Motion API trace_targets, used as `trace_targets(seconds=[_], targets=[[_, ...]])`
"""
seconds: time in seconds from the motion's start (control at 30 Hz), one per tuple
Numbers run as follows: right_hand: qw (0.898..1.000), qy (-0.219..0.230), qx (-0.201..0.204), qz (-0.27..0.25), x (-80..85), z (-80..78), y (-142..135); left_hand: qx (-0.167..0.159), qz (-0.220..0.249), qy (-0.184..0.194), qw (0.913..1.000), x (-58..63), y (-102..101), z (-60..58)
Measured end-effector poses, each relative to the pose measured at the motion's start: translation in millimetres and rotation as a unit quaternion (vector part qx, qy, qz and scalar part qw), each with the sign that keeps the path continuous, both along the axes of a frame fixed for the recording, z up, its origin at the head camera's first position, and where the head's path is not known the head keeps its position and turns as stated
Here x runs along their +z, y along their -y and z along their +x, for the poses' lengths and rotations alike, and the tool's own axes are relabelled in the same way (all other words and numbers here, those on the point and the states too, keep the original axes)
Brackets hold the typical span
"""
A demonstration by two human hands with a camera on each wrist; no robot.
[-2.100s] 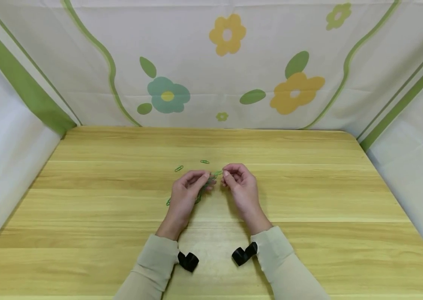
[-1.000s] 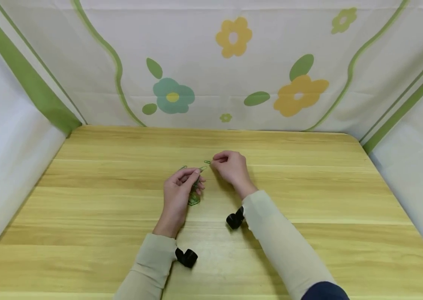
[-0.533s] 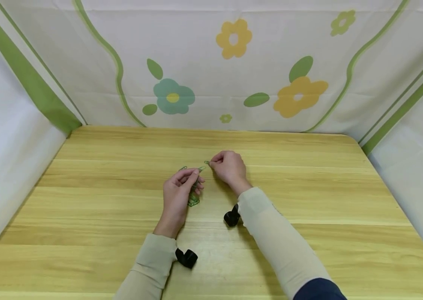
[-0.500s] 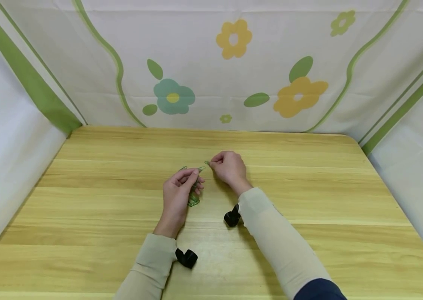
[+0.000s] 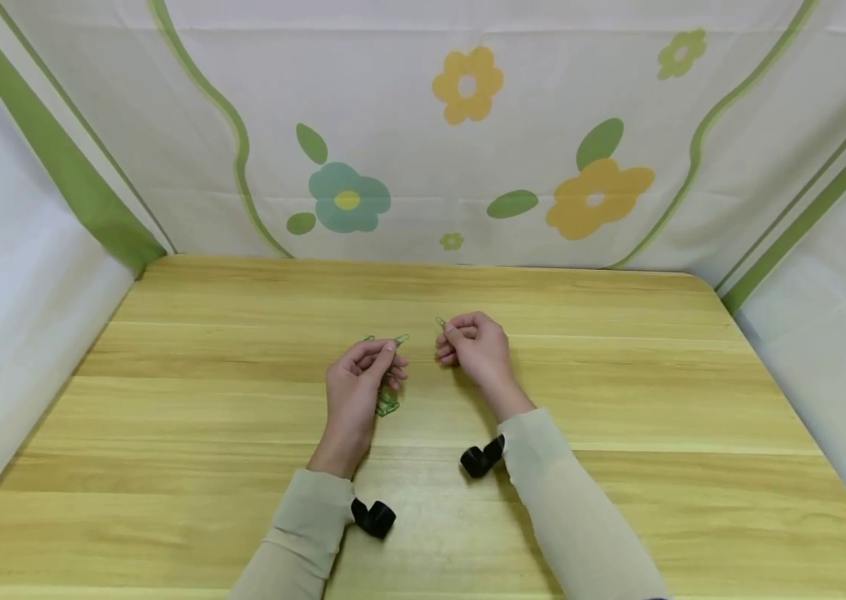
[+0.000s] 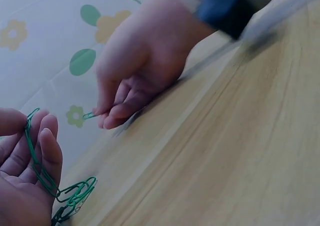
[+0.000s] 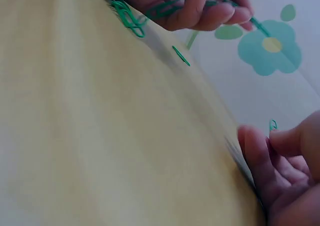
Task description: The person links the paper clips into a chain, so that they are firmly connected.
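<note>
Between thumb and forefinger my left hand (image 5: 362, 375) pinches the end clip of a green paper clip chain (image 6: 37, 158). The linked clips hang past the palm, and the lower part of the chain (image 5: 387, 405) lies bunched by the hand's right side. To the right, my right hand (image 5: 481, 348) pinches a single green paper clip (image 5: 441, 322), whose looped end sticks up past the fingertips. A gap separates that clip from the chain's end. One loose paper clip (image 7: 181, 56) lies on the table beyond the left hand, mostly covered by it in the head view.
The wooden table (image 5: 618, 367) spreads on all sides of the hands. A white flowered cloth (image 5: 407, 125) stands behind its far edge. Each wrist bears a small black camera, one at the left cuff (image 5: 374, 518) and one at the right (image 5: 481, 460).
My right hand has picked up the paper clip from the far part of the table and drawn it back to the right. The left hand has hardly moved since one second ago.
</note>
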State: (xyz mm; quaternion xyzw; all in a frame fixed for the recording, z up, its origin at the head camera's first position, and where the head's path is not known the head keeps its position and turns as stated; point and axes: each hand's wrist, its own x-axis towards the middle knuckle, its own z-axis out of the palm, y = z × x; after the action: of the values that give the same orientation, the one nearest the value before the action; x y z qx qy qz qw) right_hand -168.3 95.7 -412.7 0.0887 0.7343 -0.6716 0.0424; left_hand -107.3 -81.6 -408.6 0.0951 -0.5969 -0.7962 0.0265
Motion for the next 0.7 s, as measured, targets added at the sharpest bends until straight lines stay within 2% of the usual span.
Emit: trace_targets(seconds=[0.13,0.23,0.43,0.57,0.7], targets=[[0.999,0.008,0.014,-0.038,-3.9,16.4,-11.9,-0.003,-0.015,0.004,0.9999,-1.1,-1.5,0.9],[0.997,0.0,0.009,-0.082,-6.4,25.8,-18.1,-0.008,-0.03,0.001,0.9995,-1.7,-2.5,1.9],[0.986,-0.026,-0.015,-0.162,-8.4,32.8,-22.5,-0.005,-0.041,0.002,0.9992,-1.9,-3.0,4.1],[0.986,-0.032,-0.012,-0.161,-6.5,34.9,-20.7,-0.011,-0.049,0.003,0.9987,-1.1,-4.1,4.6],[0.99,-0.025,0.01,-0.139,-4.5,38.4,-18.4,-0.022,-0.054,-0.002,0.9983,0.0,-5.4,4.8]])
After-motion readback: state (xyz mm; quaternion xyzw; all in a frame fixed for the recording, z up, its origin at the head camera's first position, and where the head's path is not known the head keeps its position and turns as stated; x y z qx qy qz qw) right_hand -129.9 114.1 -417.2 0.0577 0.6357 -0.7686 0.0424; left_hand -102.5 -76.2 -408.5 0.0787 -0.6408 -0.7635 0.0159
